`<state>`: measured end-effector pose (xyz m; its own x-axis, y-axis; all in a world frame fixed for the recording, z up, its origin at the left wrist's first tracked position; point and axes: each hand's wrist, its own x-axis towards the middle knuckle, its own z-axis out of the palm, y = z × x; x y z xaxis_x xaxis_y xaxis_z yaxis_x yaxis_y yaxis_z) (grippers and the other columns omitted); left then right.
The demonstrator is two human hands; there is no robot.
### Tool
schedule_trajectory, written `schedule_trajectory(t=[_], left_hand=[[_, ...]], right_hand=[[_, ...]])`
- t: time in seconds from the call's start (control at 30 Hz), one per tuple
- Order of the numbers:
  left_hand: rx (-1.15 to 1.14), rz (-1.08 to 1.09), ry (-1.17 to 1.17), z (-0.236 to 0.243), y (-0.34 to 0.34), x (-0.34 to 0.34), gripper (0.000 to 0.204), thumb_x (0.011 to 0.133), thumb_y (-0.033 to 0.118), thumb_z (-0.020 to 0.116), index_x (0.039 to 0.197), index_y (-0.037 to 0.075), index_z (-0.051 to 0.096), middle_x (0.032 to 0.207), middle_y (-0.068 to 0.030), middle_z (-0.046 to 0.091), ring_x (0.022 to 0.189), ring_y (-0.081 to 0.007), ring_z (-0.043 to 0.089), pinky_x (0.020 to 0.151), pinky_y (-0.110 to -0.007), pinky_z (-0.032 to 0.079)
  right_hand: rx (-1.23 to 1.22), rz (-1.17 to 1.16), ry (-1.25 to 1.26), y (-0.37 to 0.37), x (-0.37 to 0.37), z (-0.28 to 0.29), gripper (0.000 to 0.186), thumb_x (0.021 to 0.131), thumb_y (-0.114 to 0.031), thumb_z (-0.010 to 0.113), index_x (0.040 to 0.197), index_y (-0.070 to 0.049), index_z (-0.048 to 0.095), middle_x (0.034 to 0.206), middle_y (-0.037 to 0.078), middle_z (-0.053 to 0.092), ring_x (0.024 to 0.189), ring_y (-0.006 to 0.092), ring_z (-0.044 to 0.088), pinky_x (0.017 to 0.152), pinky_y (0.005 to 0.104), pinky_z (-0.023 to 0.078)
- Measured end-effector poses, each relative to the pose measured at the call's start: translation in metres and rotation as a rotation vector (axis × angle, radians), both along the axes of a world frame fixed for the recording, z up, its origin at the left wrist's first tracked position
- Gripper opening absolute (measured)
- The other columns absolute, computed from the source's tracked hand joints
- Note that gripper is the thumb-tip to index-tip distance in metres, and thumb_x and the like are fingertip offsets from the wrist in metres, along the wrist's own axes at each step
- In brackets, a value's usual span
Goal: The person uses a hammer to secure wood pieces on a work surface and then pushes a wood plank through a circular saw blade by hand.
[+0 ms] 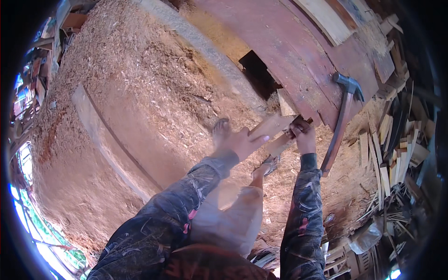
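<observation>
A pale wood block is gripped in my left hand, which is slightly blurred. Just to the right, my right hand has its fingers closed around a small dark piece, too small to identify, at the end of a second short wood piece. Both hands are by the lower edge of a reddish-brown board surface. On that surface, right of my right hand, lies a claw hammer with its head upward and its wooden handle reaching down past the edge.
Wood shavings cover the ground, where a long plank lies at left. A dark opening is beside the boards. My feet are below my hands. Scrap wood piles up at right, and loose planks lie at top right.
</observation>
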<state>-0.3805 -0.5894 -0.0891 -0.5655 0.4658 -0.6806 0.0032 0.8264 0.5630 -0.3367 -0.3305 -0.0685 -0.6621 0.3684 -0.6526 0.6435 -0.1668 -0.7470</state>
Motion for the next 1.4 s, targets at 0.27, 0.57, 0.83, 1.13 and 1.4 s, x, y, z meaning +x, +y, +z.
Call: schedule_trajectory(t=[0.27,0.57,0.83,1.13,1.4], left_hand=[[0.060,-0.122,0.090,0.005,-0.002,0.001,0.045,0.102,0.051,0.052,0.126,0.017,0.066,0.098,-0.0229,0.064,0.088,-0.0411,0.065,0.079,-0.051,0.052],[0.106,-0.140,0.045,0.048,-0.002,-0.023,0.060,0.090,0.061,0.064,0.114,0.006,0.067,0.104,-0.0239,0.067,0.104,-0.0405,0.065,0.085,-0.051,0.053],[-0.050,0.112,0.146,0.060,0.019,-0.020,0.060,0.090,0.061,0.063,0.100,0.002,0.069,0.083,-0.0270,0.069,0.082,-0.0470,0.068,0.078,-0.053,0.054],[0.031,0.273,0.058,0.060,0.023,-0.021,0.057,0.100,0.053,0.050,0.097,-0.001,0.069,0.087,-0.0272,0.069,0.087,-0.0476,0.067,0.078,-0.050,0.052],[-0.178,0.204,0.056,0.051,0.009,-0.021,0.071,0.102,0.061,0.038,0.112,-0.002,0.069,0.106,-0.0314,0.068,0.106,-0.0475,0.064,0.091,-0.049,0.049]], right_hand=[[0.014,-0.150,-0.016,-0.020,-0.015,-0.006,0.008,0.092,0.000,0.063,0.091,0.008,0.063,0.080,0.015,0.071,0.067,0.0195,0.071,0.058,0.0280,0.058],[0.016,-0.079,-0.018,-0.023,-0.016,-0.011,0.013,0.083,-0.005,0.066,0.087,0.008,0.066,0.079,0.013,0.072,0.075,0.0208,0.072,0.068,0.0318,0.059],[0.096,0.021,0.119,-0.009,0.009,-0.038,0.022,0.079,-0.015,0.068,0.093,0.000,0.072,0.093,0.012,0.072,0.086,0.0237,0.069,0.079,0.0345,0.055],[0.209,0.034,0.252,-0.029,0.039,-0.054,0.020,0.088,-0.001,0.069,0.104,0.006,0.059,0.090,0.012,0.069,0.077,0.0192,0.071,0.067,0.0305,0.060],[-0.379,-0.425,0.070,-0.075,0.007,-0.005,0.019,0.089,0.002,0.067,0.104,0.008,0.056,0.092,0.016,0.068,0.079,0.0247,0.074,0.070,0.0329,0.064]])
